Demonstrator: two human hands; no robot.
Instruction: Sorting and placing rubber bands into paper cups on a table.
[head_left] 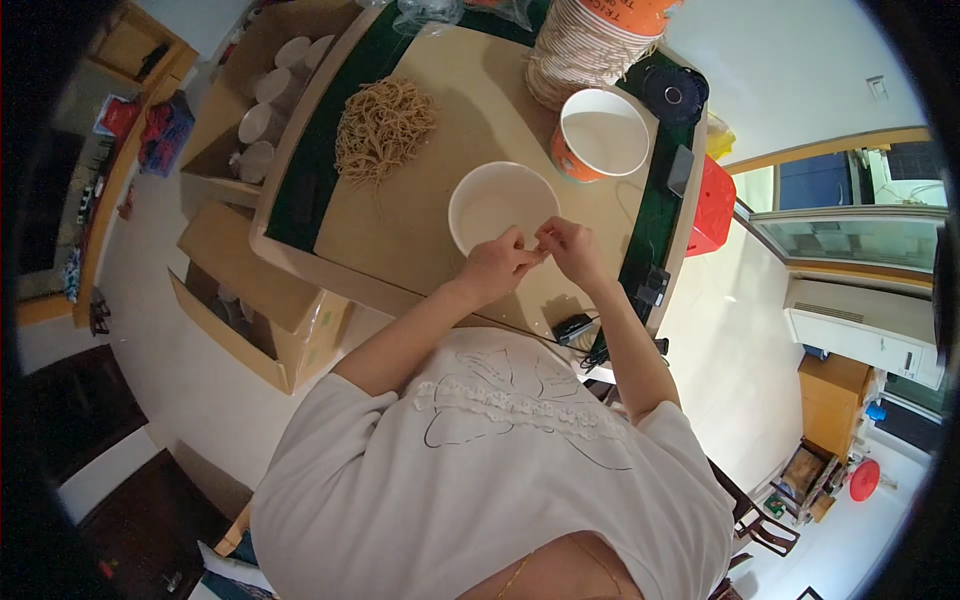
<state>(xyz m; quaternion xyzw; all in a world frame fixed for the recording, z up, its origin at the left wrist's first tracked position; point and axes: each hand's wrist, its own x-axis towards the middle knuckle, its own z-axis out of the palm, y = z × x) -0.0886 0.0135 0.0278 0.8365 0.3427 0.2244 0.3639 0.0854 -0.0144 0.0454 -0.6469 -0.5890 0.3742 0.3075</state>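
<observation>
My left hand (497, 266) and my right hand (570, 252) meet over the near right rim of a white paper bucket (498, 200). Both have their fingers pinched together, the tips almost touching; whatever they hold is too small to make out. The bucket stands upright with its open mouth facing up. Beyond my right hand is a second paper bucket (607, 132), orange outside and white inside. Behind it leans a tall stack of nested paper buckets (570, 65). A tangled heap of thin tan cords (385, 130) lies at the far left of the cardboard sheet (385, 235).
A round black object (675, 95) and a grey flat device (680, 170) lie along the table's right edge. Black cables and a small black device (573, 327) sit near my right forearm. Left of the table are a carton of white buckets (262, 123) and another open carton (270, 305). A red stool (711, 208) stands right.
</observation>
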